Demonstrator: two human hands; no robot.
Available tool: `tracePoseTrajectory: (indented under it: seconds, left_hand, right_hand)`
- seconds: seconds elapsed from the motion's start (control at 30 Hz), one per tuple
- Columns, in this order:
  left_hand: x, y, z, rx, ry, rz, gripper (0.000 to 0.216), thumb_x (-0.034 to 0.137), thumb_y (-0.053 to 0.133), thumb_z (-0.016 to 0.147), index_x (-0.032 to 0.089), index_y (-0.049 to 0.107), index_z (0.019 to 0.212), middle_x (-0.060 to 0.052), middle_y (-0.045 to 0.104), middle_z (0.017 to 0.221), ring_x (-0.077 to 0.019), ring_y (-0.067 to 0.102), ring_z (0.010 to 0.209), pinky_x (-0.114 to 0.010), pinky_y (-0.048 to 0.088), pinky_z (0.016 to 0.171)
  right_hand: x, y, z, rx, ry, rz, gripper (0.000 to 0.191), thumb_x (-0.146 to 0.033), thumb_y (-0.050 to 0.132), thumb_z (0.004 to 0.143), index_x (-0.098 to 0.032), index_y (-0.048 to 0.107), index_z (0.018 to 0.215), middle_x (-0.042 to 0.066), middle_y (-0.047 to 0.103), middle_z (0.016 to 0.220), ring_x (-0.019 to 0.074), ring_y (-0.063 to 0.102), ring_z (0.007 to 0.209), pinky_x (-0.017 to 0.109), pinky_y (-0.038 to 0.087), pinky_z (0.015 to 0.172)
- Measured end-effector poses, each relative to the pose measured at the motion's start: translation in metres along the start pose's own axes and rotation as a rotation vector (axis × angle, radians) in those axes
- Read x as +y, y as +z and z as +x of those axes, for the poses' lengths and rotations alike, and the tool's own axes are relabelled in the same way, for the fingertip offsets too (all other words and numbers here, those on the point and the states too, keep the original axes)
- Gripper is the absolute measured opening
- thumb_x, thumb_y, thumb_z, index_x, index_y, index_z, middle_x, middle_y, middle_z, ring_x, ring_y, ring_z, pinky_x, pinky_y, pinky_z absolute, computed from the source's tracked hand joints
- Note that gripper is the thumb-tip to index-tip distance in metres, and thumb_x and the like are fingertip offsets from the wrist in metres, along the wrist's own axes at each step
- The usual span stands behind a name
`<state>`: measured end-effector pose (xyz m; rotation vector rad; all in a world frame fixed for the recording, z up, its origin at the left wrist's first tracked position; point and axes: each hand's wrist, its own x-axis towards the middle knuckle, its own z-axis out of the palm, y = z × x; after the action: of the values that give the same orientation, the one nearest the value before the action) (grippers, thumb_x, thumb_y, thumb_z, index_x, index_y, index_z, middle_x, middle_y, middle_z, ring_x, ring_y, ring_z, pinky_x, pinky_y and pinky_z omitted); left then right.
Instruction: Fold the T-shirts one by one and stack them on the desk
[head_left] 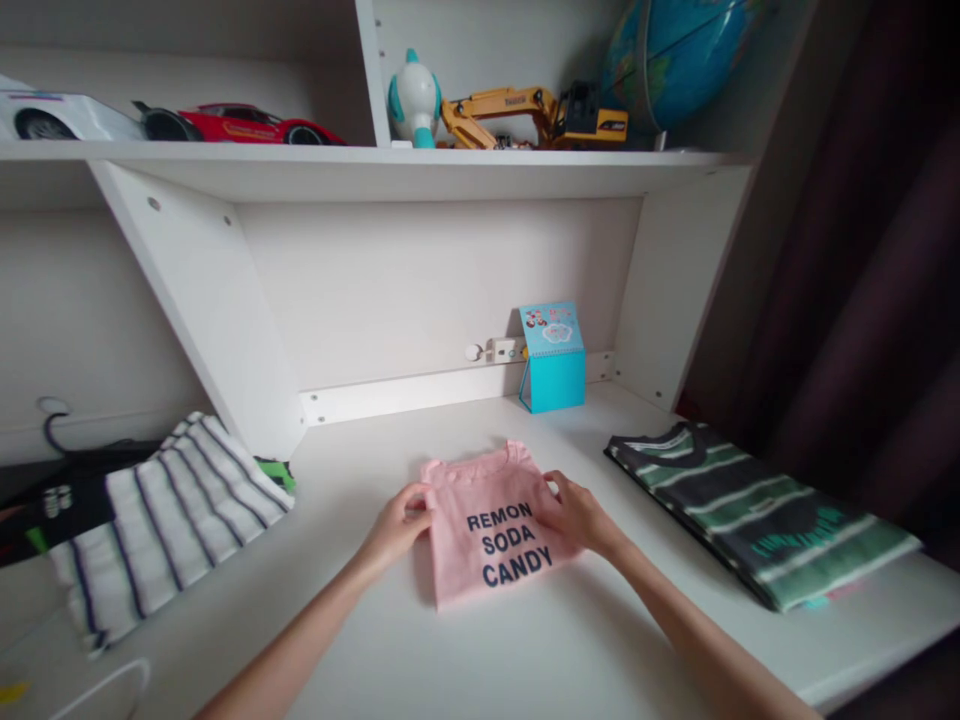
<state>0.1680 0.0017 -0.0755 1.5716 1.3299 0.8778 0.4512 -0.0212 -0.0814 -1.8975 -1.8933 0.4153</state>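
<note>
A folded pink T-shirt (491, 530) lies flat on the white desk, its dark letters reading "REMON SODA CANDY". My left hand (400, 522) pinches the shirt's left edge near the collar, thumb and fingers closed on the cloth. At the opposite edge, my right hand (576, 510) grips the fabric with bent fingers, some of them hidden behind the hand. To the right is a folded green and dark striped shirt (757, 510), stacked over other cloth. White clothing with dark stripes (176, 520) lies at the left.
A blue desk calendar (556, 375) stands behind the pink shirt, beside a power strip (507, 350). A dark hanger (56, 435) and black clothing (64, 500) are at far left. The shelf (450, 175) above holds toy cars, a toy excavator (525, 110) and a globe (675, 60).
</note>
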Motion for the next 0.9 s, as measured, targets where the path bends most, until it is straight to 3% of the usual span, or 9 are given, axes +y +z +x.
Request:
tracePoseTrajectory:
  seconds: [0.13,0.23,0.33,0.47,0.57,0.7,0.8,0.9]
  left_hand:
    - [0.013,0.005,-0.02,-0.111,-0.082,-0.116,0.044,0.033,0.063,0.064,0.016,0.056,0.104,-0.002,0.065,0.079,-0.0207,0.062,0.08,-0.031,0.047,0.076]
    - [0.019,0.016,-0.032,-0.082,0.0,-0.008,0.039,0.03,0.061,0.065,0.013,0.061,0.1,-0.009,0.067,0.099,-0.0225,0.061,0.09,-0.031,0.045,0.083]
    - [0.022,0.029,-0.039,-0.074,0.029,0.078,0.048,0.029,0.058,0.069,0.011,0.058,0.113,-0.013,0.062,0.118,-0.0214,0.061,0.087,-0.032,0.047,0.082]
    - [0.039,0.055,-0.041,-0.076,0.144,0.14,0.053,0.024,0.056,0.072,0.011,0.052,0.124,-0.014,0.058,0.125,-0.016,0.061,0.071,-0.031,0.051,0.075]
    - [0.07,0.091,-0.035,-0.066,0.312,0.12,0.052,0.017,0.055,0.074,0.015,0.051,0.126,-0.013,0.056,0.128,-0.0139,0.061,0.072,-0.028,0.052,0.072]
    - [0.117,0.158,-0.018,-0.118,0.521,-0.004,0.057,0.011,0.055,0.074,0.014,0.047,0.13,-0.016,0.05,0.131,-0.0166,0.063,0.085,-0.026,0.054,0.071]
    - [0.139,0.216,-0.003,-0.18,0.589,-0.071,0.061,0.008,0.056,0.072,0.015,0.046,0.131,-0.016,0.048,0.132,-0.0187,0.063,0.092,-0.027,0.055,0.073]
    - [0.145,0.269,0.011,-0.197,0.602,-0.087,0.065,0.007,0.059,0.07,0.014,0.044,0.133,-0.016,0.049,0.131,-0.0232,0.06,0.104,-0.031,0.054,0.084]
  right_hand:
    - [0.02,-0.011,0.0,-0.048,0.045,0.16,0.029,-0.02,0.049,0.083,-0.018,0.052,0.112,0.001,0.069,0.069,0.0146,0.065,0.06,0.021,0.044,0.051]
    - [0.026,-0.015,-0.007,-0.048,-0.002,0.214,0.033,-0.016,0.047,0.08,-0.019,0.055,0.111,-0.001,0.069,0.068,0.0138,0.063,0.057,0.02,0.043,0.047]
    - [0.027,-0.022,-0.018,-0.009,-0.094,0.22,0.028,-0.014,0.047,0.078,-0.02,0.064,0.099,0.001,0.072,0.08,0.014,0.065,0.063,0.022,0.048,0.055]
    - [0.037,-0.052,-0.028,0.101,-0.198,0.147,0.026,-0.013,0.048,0.077,-0.02,0.071,0.085,0.004,0.074,0.09,0.0176,0.068,0.077,0.024,0.051,0.07]
    - [0.059,-0.09,-0.031,0.246,-0.204,0.048,0.029,-0.014,0.047,0.077,-0.021,0.072,0.09,0.006,0.072,0.105,0.0219,0.067,0.092,0.029,0.05,0.081]
    - [0.106,-0.148,-0.034,0.46,-0.092,-0.097,0.032,-0.016,0.045,0.077,-0.019,0.071,0.095,0.009,0.07,0.112,0.0281,0.065,0.098,0.037,0.049,0.085]
    - [0.149,-0.184,-0.037,0.572,0.022,-0.186,0.032,-0.019,0.046,0.078,-0.016,0.07,0.098,0.012,0.07,0.111,0.0328,0.066,0.093,0.043,0.05,0.079]
    - [0.193,-0.202,-0.037,0.586,0.124,-0.316,0.035,-0.018,0.043,0.08,-0.016,0.07,0.103,0.013,0.069,0.114,0.036,0.066,0.092,0.044,0.05,0.075]
